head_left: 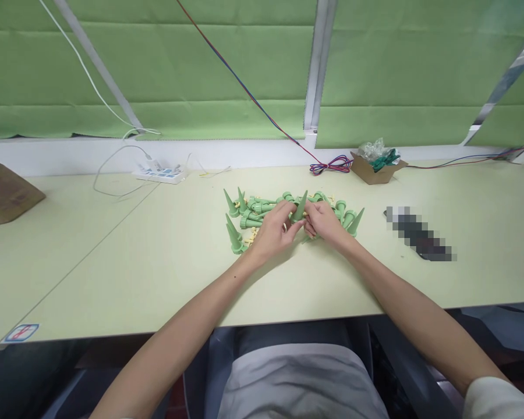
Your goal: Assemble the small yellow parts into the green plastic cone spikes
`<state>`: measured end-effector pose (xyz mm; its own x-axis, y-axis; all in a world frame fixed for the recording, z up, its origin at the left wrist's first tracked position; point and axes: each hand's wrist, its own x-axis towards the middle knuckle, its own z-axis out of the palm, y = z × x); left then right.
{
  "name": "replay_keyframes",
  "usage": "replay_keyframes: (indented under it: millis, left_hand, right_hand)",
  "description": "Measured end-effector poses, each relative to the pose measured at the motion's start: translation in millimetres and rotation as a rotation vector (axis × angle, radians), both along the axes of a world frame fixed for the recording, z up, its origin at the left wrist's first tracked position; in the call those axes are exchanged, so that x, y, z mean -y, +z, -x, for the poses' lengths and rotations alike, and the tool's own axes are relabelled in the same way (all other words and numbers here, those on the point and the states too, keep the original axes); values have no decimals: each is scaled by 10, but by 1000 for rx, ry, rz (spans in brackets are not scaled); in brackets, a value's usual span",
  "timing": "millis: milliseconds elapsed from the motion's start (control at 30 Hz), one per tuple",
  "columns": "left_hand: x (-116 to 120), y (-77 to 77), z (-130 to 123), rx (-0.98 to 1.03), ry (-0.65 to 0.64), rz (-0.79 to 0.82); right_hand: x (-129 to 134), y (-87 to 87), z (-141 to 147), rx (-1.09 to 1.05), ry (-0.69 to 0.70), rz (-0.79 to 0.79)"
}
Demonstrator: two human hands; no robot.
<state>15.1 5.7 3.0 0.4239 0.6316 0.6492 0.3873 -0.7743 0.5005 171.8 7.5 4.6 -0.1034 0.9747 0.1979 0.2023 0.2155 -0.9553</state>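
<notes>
My left hand (pixel 279 228) is closed around the base of a green cone-shaped spike (pixel 301 207), whose tip points up. Close against it on the right, my right hand (pixel 322 221) has its fingers pinched at a small yellow piece (pixel 305 214) beside the spike. Around and behind both hands lies a pile of green plastic parts (pixel 262 206), some of them pointed spikes standing upright. Small yellow pieces (pixel 252 235) lie among the green parts left of my left hand.
A cardboard box (pixel 374 173) with clear plastic and green material stands at the back, beside a coiled red and blue cable (pixel 332 166). A power strip (pixel 161 173) lies back left, a brown bag (pixel 9 195) far left. A pixelated dark object (pixel 419 234) lies right.
</notes>
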Motion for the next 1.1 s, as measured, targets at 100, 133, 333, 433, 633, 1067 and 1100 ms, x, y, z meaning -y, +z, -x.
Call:
replay_keyframes:
  millis: [100,133,333,433,633,1067,1100]
  left_hand:
    - [1,1,5,-26,8,-28]
    - [2,0,4,-24,13,-19]
    - [-16,-9,-12,-15,72,-9]
    - [-37,4,-9,-14,97,-4]
    - [-49,19,-3,9,107,58]
    - [-23,86,-4,105,241,265]
    - [-20,101,-8,119,241,314]
  right_hand:
    - [0,2,16,-32,10,18]
    - [3,3,24,-36,10,21]
    - [34,19,66,-2,4,-2]
    - [41,29,66,-1,-6,-18]
    - [23,3,47,36,-10,-56]
    - [36,13,22,118,-185,-261]
    - [42,14,22,118,-190,-270]
